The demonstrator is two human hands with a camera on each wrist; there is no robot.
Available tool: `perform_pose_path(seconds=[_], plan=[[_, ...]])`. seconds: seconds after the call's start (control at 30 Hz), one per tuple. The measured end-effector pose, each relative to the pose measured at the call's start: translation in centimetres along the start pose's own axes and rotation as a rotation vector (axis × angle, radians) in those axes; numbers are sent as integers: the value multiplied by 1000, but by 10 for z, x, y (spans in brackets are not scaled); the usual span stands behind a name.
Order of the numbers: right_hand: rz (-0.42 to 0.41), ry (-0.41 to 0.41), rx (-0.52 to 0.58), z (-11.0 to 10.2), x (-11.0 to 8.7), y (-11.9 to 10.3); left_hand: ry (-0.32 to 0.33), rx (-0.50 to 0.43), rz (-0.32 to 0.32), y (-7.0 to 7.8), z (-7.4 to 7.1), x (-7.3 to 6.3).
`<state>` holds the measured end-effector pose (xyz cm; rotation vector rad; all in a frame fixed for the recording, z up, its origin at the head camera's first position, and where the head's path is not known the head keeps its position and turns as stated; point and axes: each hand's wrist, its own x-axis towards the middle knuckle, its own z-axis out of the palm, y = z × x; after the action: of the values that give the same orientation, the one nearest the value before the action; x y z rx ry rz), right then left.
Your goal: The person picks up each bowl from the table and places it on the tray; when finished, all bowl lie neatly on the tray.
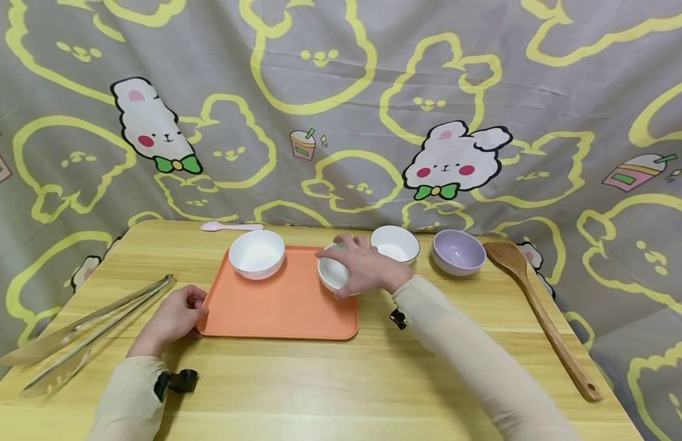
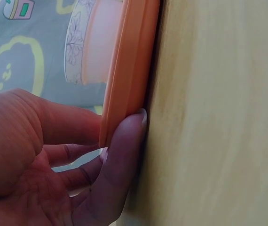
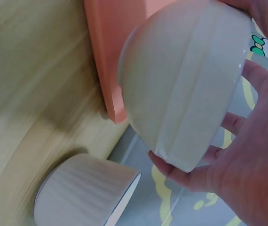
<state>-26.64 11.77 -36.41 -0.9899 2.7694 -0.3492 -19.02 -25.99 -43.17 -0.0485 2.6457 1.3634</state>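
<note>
My left hand (image 1: pixel 172 315) pinches the left edge of an orange tray (image 1: pixel 280 315), near its front corner. In the left wrist view the thumb and a finger lie on either side of the tray's rim (image 2: pixel 133 61). A white bowl (image 1: pixel 258 257) with a patterned outside stands at the tray's back left. Over the right part of the tray, my right hand (image 1: pixel 371 266) grips a second, plain white bowl (image 1: pixel 331 274) by its rim. That bowl (image 3: pixel 181 89) appears tilted in the right wrist view, fingers spread around its edge.
Right of the tray stand a dark-rimmed white bowl (image 1: pixel 397 245) and a purple bowl (image 1: pixel 458 252). A wooden spatula (image 1: pixel 534 300) lies along the right side. Metal tongs (image 1: pixel 106 321) lie at the left; behind the tray is a pink spoon (image 1: pixel 230 226). A printed curtain (image 1: pixel 341 135) hangs behind.
</note>
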Motion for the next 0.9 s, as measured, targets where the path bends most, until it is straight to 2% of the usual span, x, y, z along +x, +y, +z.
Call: perform_pose_path(seconds=[0.17, 0.37, 0.9], plan=[[22, -14, -1, 1, 10, -4, 1, 6, 12, 1, 0, 1], [54, -46, 26, 2, 22, -7, -5, -6, -16, 2, 0, -1], [160, -32, 55, 12, 45, -1, 3, -2, 10, -2, 2, -1]])
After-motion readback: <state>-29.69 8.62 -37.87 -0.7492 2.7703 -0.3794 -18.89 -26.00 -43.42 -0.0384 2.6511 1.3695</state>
